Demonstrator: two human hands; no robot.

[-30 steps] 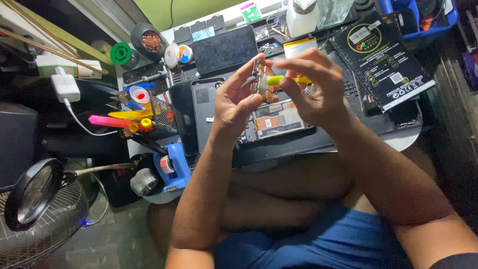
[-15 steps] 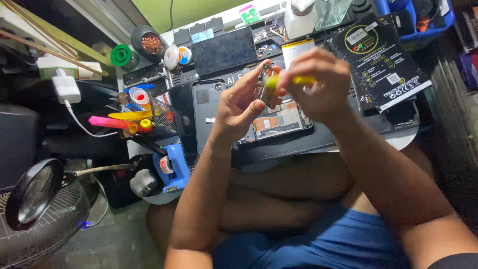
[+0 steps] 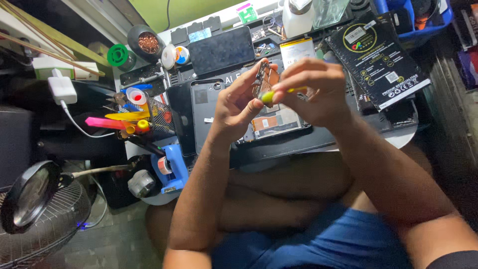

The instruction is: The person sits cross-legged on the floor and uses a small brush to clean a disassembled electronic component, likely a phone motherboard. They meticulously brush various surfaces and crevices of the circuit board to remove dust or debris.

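Table [image 3: 398, 137]: a round, crowded work surface over the person's crossed legs; its bare pale rim shows at the right.
Tablet [image 3: 219, 119]: a large dark slab lying opened on the table, with copper-coloured parts showing inside; stiff and flat, it looks fairly heavy beside the other items.
Phone [image 3: 221, 50]: a dark phone lying face up beyond the tablet, well apart from the hands.
Black box [image 3: 376, 62]: a flat printed package at the right, tilted, near the right hand but not touching it.
Left hand [image 3: 236, 107]: raised above the tablet, with the fingers curled round the board's edges and the thumb side toward the person; it has a firm but partly open pinch on the board.
Right hand [image 3: 316, 92]: closed round the screwdriver handle, fingers wrapped over it, tip aimed at the board.
Board [image 3: 264, 79]: a small circuit board held upright in the air between both hands, above the tablet. I judge it light, thin, stiff and fragile; it is best held by its bare edges, as now, keeping off the components and any ribbon connectors. Too hard a squeeze could flex or crack it.
Screwdriver [image 3: 271, 94]: a slim tool with a yellow-green grip; light, rigid, smooth. Its tip touches or nearly touches the board; which one I cannot tell through the motion blur.
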